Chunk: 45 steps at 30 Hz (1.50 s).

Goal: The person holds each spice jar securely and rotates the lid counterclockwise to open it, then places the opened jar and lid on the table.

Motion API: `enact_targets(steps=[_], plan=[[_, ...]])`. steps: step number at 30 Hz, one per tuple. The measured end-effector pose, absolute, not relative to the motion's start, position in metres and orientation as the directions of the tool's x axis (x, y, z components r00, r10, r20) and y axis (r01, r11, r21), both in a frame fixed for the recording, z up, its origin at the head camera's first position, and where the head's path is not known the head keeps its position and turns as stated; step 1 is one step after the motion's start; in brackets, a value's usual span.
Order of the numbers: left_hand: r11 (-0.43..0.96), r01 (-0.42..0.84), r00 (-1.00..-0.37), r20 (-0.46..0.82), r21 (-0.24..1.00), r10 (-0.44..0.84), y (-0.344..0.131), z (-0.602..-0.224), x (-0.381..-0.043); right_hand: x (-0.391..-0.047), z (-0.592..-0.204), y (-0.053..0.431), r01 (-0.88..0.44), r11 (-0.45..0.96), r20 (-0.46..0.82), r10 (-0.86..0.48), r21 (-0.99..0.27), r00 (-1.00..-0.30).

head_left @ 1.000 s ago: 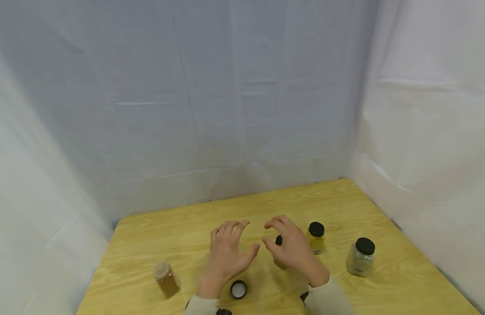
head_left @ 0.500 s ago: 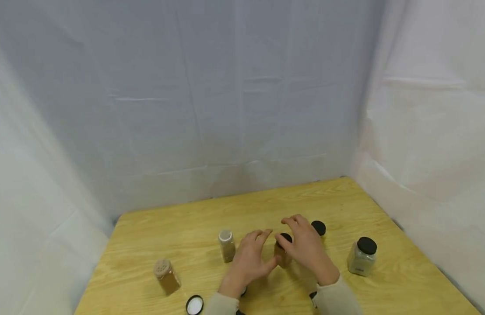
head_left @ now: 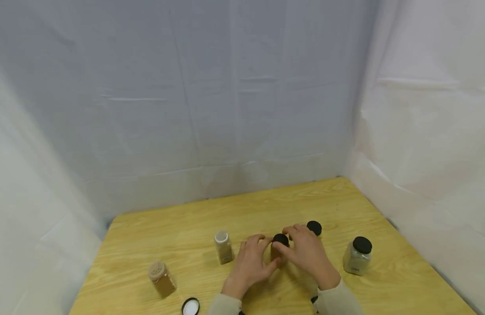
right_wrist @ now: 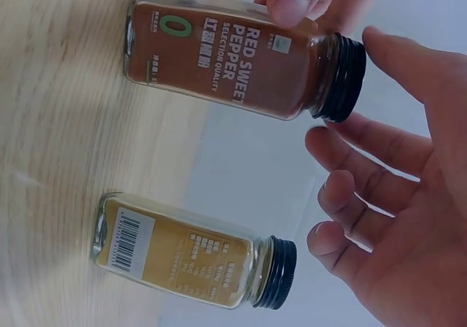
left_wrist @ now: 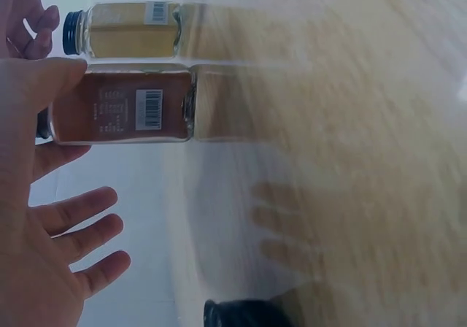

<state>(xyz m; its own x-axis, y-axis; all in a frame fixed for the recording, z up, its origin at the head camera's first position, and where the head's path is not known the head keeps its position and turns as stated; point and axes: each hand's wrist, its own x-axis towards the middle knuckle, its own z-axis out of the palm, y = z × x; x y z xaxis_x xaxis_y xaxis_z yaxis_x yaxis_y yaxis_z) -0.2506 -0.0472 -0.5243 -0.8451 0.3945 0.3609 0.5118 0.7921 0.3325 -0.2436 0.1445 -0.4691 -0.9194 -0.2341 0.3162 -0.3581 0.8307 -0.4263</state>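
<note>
A glass spice jar of red-brown powder [right_wrist: 219,57], labelled "RED SWEET PEPPER", stands upright on the table with its black lid [head_left: 280,239] on. My left hand [head_left: 250,262] holds the jar's body between thumb and index finger; its other fingers are spread apart. At the lid, my right hand [head_left: 308,256] has its thumb and index finger on opposite edges, the remaining fingers loosely bent. Just beyond the right fingers is a black-lidded jar of yellow powder [right_wrist: 182,254], partly covered by that hand in the head view.
Left of the hands stands a lidless jar with a pale top [head_left: 223,248]. Farther left is a brown-powder shaker [head_left: 162,280]. A loose black lid [head_left: 190,306] lies at the front. At right stands a black-lidded clear jar [head_left: 357,257]. White sheeting [head_left: 226,109] surrounds the wooden table [head_left: 179,218].
My left hand has moved right from the pale-topped jar's area to the red sweet pepper jar and taken hold of it. My right hand has closed in on that jar's lid.
</note>
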Motion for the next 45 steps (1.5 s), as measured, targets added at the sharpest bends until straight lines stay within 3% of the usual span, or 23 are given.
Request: enact_targets(steps=[20, 35, 40, 45], plan=[[0.804, 0.473, -0.862, 0.376, 0.361, 0.338, -0.034, -0.532, -0.254, -0.246, -0.473, 0.140, -0.376, 0.836, 0.322, -0.256, -0.400, -0.911], [0.785, 0.478, -0.863, 0.378, 0.394, 0.336, -0.038, -0.530, -0.253, -0.248, -0.473, 0.142, -0.496, 0.809, 0.353, -0.385, -0.316, -0.853], [0.779, 0.477, -0.862, 0.390, 0.407, 0.324, -0.038, -0.530, -0.253, -0.247, -0.472, 0.142, -0.488, 0.786, 0.332, -0.376, -0.380, -0.865], [0.770, 0.464, -0.873, 0.370, 0.437, 0.316, -0.038, -0.531, -0.253, -0.248, -0.472, 0.144, -0.397, 0.799, 0.270, -0.302, -0.451, -0.914]])
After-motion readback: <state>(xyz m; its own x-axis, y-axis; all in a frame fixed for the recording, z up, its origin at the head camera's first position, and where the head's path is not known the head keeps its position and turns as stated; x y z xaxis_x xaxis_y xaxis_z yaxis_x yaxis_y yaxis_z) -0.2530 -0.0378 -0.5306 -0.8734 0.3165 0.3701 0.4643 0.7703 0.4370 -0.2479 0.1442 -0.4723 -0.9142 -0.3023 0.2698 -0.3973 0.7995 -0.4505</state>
